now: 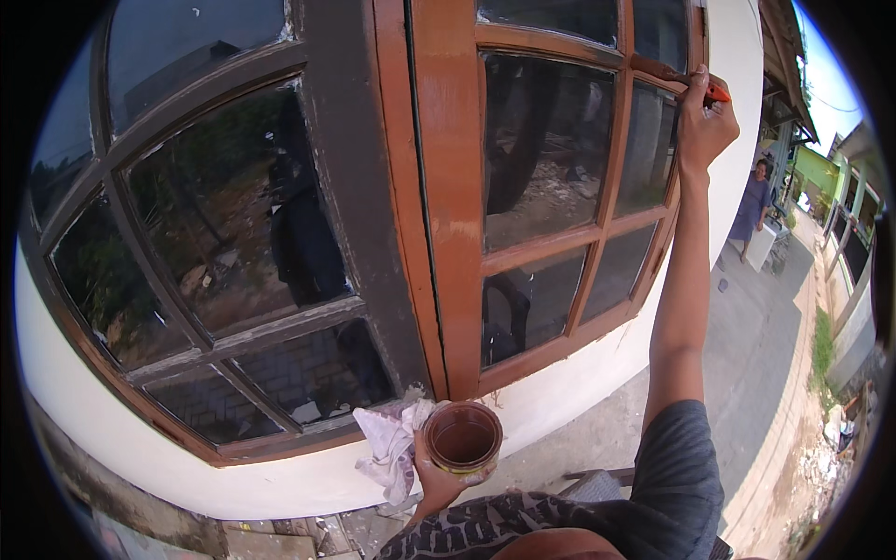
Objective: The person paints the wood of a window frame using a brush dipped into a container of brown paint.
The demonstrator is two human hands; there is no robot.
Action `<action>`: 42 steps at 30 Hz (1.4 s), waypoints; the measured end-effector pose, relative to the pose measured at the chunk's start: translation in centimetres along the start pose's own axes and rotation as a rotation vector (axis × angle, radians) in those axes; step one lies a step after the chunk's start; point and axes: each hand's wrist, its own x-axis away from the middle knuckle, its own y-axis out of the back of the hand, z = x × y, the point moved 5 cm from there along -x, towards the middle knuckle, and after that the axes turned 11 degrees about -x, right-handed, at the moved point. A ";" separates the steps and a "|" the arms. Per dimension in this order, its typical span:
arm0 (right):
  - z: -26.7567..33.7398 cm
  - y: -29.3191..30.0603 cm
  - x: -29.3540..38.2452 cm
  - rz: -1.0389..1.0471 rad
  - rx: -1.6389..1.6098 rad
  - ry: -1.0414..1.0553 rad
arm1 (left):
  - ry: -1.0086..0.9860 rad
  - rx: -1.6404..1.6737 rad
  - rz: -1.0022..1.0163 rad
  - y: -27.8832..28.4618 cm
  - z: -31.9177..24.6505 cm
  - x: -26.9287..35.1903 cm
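Observation:
My right hand (705, 129) grips a paintbrush (717, 92) with an orange handle, its brown-coated bristles lying along a horizontal bar of the right window sash (448, 161). That sash is painted reddish brown. Low in front of me, my left hand (439, 477) holds an open can of brown paint (463, 435) and a stained white cloth (388, 444) beside it. The left window sash (350, 161) is dark grey-brown, with worn patches on its bars. A narrow dark gap runs down between the reddish-brown frame members. The glass panes show reflections.
A cream wall (280, 493) surrounds the window. At the right, a person (754, 199) stands by a building along a paved lane (763, 336). Rubble (833, 455) lies at the lane's far edge, and broken tiles (269, 546) lie below the wall.

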 end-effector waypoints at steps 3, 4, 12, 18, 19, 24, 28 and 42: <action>2.0 -2.2 0.5 0.119 0.205 0.393 | -0.066 -0.041 -0.015 -0.2 0.3 -0.3; 2.3 -2.7 0.8 0.119 0.204 0.393 | -0.064 -0.041 -0.005 -0.4 0.3 -0.5; -0.6 -2.4 0.1 0.093 -0.372 -0.194 | -0.067 -0.097 -0.022 -0.7 1.4 -1.2; -0.9 0.3 -0.9 -0.005 0.053 0.079 | -0.036 -0.034 -0.004 -0.6 2.0 -1.1; -0.6 0.1 -0.5 0.013 0.021 0.075 | -0.035 -0.038 -0.005 -0.5 2.3 -0.9; 4.0 -3.4 2.3 0.210 0.151 0.382 | -0.060 -0.013 -0.015 -0.8 1.9 -1.2; 4.9 -3.9 2.4 0.100 -0.259 0.078 | -0.056 -0.032 -0.029 -0.7 1.3 -1.0; 2.6 -2.2 0.5 0.109 0.174 0.397 | -0.066 -0.095 0.048 1.9 0.9 0.6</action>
